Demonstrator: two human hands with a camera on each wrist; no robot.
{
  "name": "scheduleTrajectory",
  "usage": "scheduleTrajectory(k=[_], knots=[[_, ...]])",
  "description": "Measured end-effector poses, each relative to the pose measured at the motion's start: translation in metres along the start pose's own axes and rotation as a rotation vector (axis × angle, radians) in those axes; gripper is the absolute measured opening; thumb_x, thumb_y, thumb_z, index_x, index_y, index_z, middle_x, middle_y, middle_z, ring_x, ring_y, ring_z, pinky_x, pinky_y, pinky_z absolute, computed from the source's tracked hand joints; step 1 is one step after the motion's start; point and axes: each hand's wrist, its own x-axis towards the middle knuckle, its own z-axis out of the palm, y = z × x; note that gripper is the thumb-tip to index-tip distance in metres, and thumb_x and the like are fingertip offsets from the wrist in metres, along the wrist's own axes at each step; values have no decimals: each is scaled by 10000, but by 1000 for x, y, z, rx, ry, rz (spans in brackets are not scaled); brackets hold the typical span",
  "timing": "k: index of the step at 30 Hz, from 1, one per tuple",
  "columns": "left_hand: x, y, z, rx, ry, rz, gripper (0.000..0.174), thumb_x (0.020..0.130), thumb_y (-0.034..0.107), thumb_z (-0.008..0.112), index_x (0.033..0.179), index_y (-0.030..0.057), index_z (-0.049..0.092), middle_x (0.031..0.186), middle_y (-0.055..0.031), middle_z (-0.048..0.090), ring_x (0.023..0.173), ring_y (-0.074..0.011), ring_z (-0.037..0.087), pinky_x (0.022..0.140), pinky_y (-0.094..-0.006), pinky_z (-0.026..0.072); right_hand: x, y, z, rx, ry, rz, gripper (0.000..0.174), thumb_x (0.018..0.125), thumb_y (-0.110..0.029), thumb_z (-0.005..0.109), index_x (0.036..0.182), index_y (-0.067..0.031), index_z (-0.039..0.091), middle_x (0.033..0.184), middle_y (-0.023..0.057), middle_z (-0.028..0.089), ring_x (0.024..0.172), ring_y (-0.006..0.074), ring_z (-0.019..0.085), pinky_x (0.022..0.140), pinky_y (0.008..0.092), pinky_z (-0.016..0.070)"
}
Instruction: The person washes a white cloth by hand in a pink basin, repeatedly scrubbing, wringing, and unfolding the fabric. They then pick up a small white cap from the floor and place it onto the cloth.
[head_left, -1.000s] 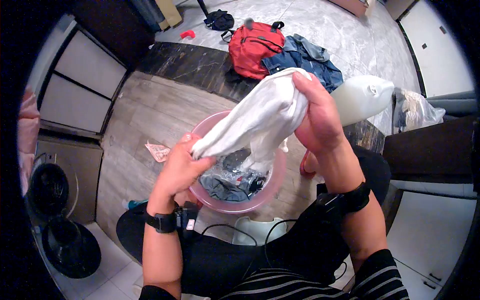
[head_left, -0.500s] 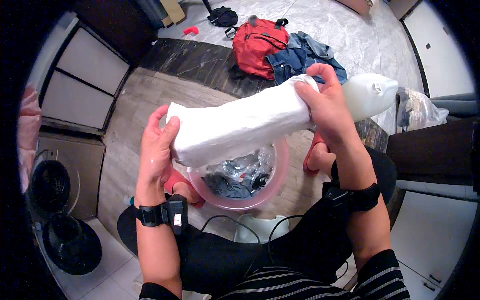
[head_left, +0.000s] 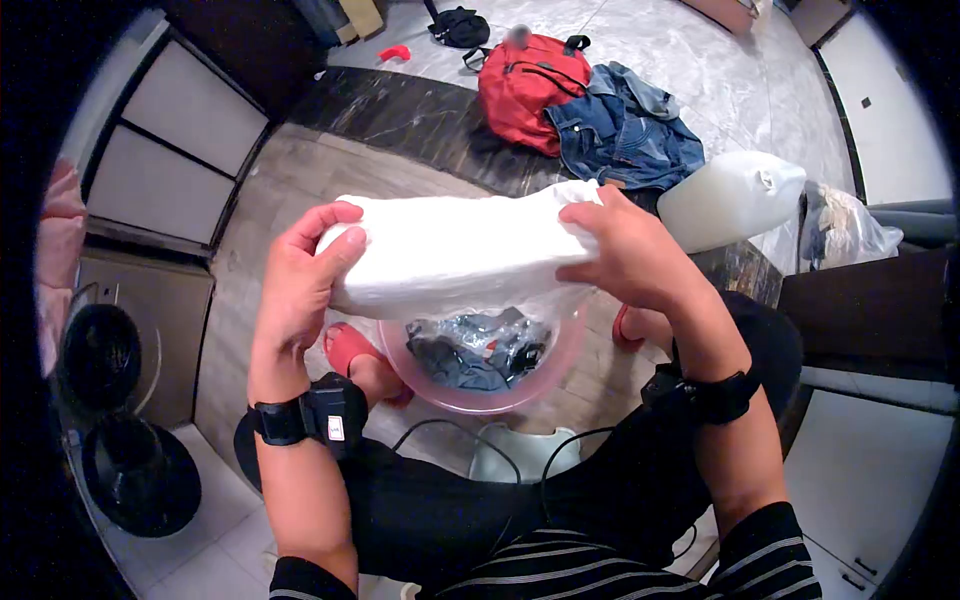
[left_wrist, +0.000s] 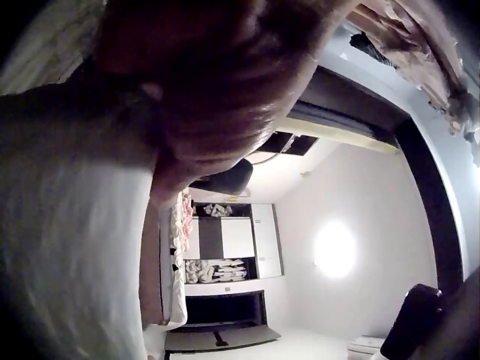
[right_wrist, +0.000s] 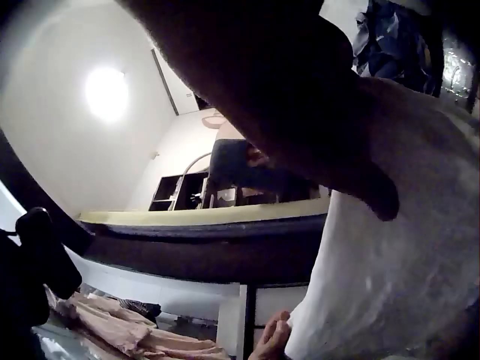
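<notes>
A white cloth is stretched sideways between both hands, above a pink basin that holds wet grey and dark clothes. The left hand grips its left end, thumb on the near face and fingers over the top edge. At the right end the right hand pinches the cloth, thumb and fingers spread on it. The left wrist view shows the cloth beside the palm. In the right wrist view a dark thumb or finger lies on the cloth.
Beyond the basin lie a red backpack, blue denim clothing and a large whitish jug. A pale stool stands between the knees. Red slippers are beside the basin, with black round objects at the left.
The cloth went from hanging bunched and slanted to stretched level between the hands. The left hand moved left and up; the right hand came down and slightly inward over the last half second.
</notes>
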Motion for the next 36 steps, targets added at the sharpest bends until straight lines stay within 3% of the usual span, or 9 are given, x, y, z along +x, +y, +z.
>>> scheduleTrajectory(k=[3, 4, 7, 11, 14, 19, 23, 27, 36], knots=[[-7, 13, 1, 235, -112, 13, 374, 753, 139, 750, 1084, 28, 614, 995, -50, 616, 910, -142, 574, 804, -279, 466, 4, 0, -9, -14, -73, 56, 288, 738, -234, 750, 959, -69, 668, 980, 163, 535, 943, 322, 580, 838, 385, 466], [-10, 17, 3, 343, -164, 17, 405, 729, 129, 762, 1090, 24, 612, 995, -56, 610, 921, -156, 575, 808, -284, 465, 4, -1, -9, 2, -12, 55, 193, 770, -225, 718, 788, -39, 672, 802, 142, 560, 809, 289, 584, 881, 383, 459], [-19, 16, 12, 795, -294, 282, 464, 665, 117, 775, 1093, 35, 615, 969, -87, 575, 948, -234, 571, 821, -307, 458, 13, 11, -14, 53, -154, 189, 292, 764, -386, 683, 813, -99, 708, 756, 153, 653, 737, 345, 634, 686, 417, 514], [-16, -2, 17, 926, -280, 71, 269, 658, 24, 732, 920, 48, 675, 859, -107, 521, 941, -251, 539, 822, -299, 439, 9, 10, -18, 51, -143, 217, 323, 747, -388, 704, 770, -66, 695, 642, 131, 634, 604, 303, 619, 604, 397, 494], [-11, -7, 0, 602, -287, 96, 166, 718, 48, 691, 882, 24, 681, 949, -81, 563, 957, -207, 518, 851, -308, 415, 7, 4, -27, 247, -221, 412, 238, 755, -218, 732, 754, 14, 679, 819, 94, 600, 811, 173, 556, 896, 299, 430], [-12, -6, -5, 158, -228, 127, 258, 825, 134, 640, 1027, -26, 666, 1230, -98, 553, 1087, -170, 506, 894, -285, 399, -1, 11, -32, 504, -50, 205, 294, 745, -286, 745, 849, -12, 715, 1068, 122, 603, 924, 182, 578, 794, 296, 453], [-17, 2, 6, -188, -212, -44, 351, 871, 201, 598, 1107, -58, 618, 1139, -118, 618, 1038, -187, 570, 891, -293, 430, 0, 9, -26, 669, 75, 179, 333, 746, -317, 744, 872, -9, 719, 1156, 150, 593, 958, 182, 586, 793, 291, 462], [-18, 2, 15, -380, -186, -96, 421, 888, 291, 571, 1138, -48, 593, 1066, -126, 658, 972, -227, 632, 879, -336, 480, 1, -13, -32, 1099, -41, 489, 301, 781, -240, 679, 945, 11, 705, 1014, 93, 672, 852, 161, 630, 798, 259, 455], [-10, -20, 41, -816, -143, -214, 419, 954, 278, 462, 1203, -51, 532, 1162, -159, 614, 1048, -258, 607, 935, -376, 465, 15, -14, 5, 1441, 89, 402, 313, 813, -195, 591, 1070, -18, 591, 959, 85, 632, 844, 180, 603, 767, 304, 480]])
